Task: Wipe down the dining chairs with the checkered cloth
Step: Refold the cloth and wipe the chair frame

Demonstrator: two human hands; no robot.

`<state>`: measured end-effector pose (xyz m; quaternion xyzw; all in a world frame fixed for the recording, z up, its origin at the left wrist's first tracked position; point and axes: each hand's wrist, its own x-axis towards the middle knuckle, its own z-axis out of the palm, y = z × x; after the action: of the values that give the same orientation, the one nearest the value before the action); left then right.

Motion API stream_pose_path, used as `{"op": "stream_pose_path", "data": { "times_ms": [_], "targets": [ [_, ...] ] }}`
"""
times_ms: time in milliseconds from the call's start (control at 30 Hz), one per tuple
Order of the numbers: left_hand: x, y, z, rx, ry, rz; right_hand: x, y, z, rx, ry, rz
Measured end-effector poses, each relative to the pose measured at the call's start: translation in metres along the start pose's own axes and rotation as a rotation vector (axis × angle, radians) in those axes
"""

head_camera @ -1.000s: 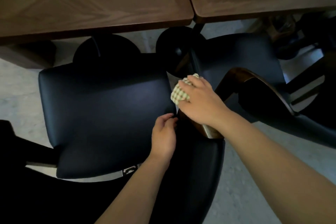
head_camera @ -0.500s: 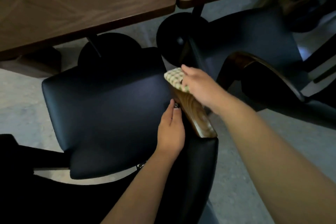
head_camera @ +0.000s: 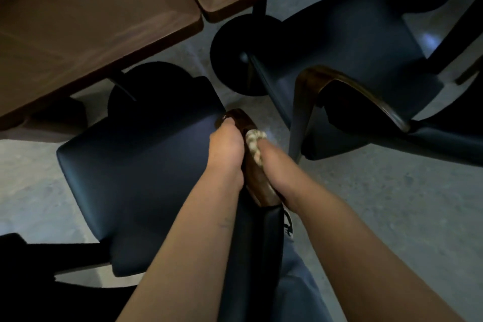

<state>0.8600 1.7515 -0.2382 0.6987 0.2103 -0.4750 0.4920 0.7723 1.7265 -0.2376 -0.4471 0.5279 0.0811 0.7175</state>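
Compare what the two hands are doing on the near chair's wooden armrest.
The right hand grips the crumpled checkered cloth against the outer side of the brown wooden armrest; the left hand holds no cloth and clasps the inner side, fingers reaching further forward. Both touch the same armrest.

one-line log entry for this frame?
phase: wiping armrest | right hand: holds checkered cloth on armrest | left hand: grips armrest inner side

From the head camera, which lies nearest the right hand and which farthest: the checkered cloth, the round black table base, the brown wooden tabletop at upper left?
1. Checkered cloth: bunched in the right hand, on the wooden chair arm.
2. Round black table base: on the floor, ahead of the hand.
3. Brown wooden tabletop: far upper left.
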Motion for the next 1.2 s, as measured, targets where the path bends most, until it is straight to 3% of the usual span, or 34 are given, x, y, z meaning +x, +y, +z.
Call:
{"op": "stream_pose_path", "data": {
  "times_ms": [100,167,267,367,433,533,567,667,900,1100,1200],
  "targets": [
    [0.002,0.0,0.005,0.137,0.105,0.085,0.01,0.008,-0.003,0.093,-0.093,0.034],
    [0.003,0.0,0.006,0.241,0.166,0.131,0.01,0.012,-0.002,0.044,-0.05,-0.002],
    [0.006,0.001,0.004,0.34,0.192,0.135,-0.006,0.018,-0.002,-0.06,0.053,-0.192],
    [0.003,0.002,0.004,0.371,0.179,0.116,-0.03,0.032,-0.004,0.197,-0.003,-0.376],
    [0.001,0.0,0.004,0.367,0.171,0.108,-0.027,0.036,-0.009,0.323,0.137,-0.428],
    [0.0,0.0,0.004,0.345,0.158,0.077,0.003,0.019,-0.013,0.326,0.481,-0.437],
    [-0.001,0.001,0.005,0.342,0.158,0.075,0.016,0.01,-0.013,0.316,0.472,-0.465],
    [-0.001,0.001,0.005,0.362,0.169,0.091,0.054,-0.008,0.002,0.212,0.222,-0.483],
    [-0.005,0.002,0.004,0.348,0.189,0.083,0.091,0.007,-0.022,0.15,0.037,-0.012],
    [-0.01,0.003,0.007,0.332,0.206,0.125,0.076,0.001,-0.007,0.395,-0.068,-0.366],
    [-0.011,0.002,0.006,0.288,0.194,0.116,0.073,-0.003,-0.001,0.275,-0.052,-0.448]
  ]
}}
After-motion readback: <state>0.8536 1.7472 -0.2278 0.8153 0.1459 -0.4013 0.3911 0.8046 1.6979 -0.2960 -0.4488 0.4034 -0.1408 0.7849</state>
